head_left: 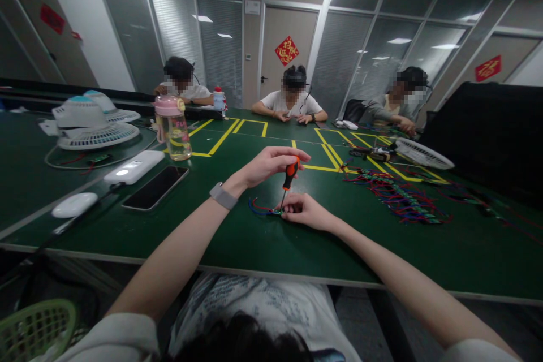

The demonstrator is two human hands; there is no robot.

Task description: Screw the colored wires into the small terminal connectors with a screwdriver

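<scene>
At a green table (237, 249), a screwdriver (290, 174) is held almost upright by the left hand (270, 166), fingers bent about its handle; below, a wired circuit board (276, 212) is pinched by the right hand (309, 212).

I see room for a hand at the near right of the green table (475, 260). A screwdriver (291, 172) stands mid-table, wired boards (403, 198) farther right, a phone (156, 188) left.
</scene>
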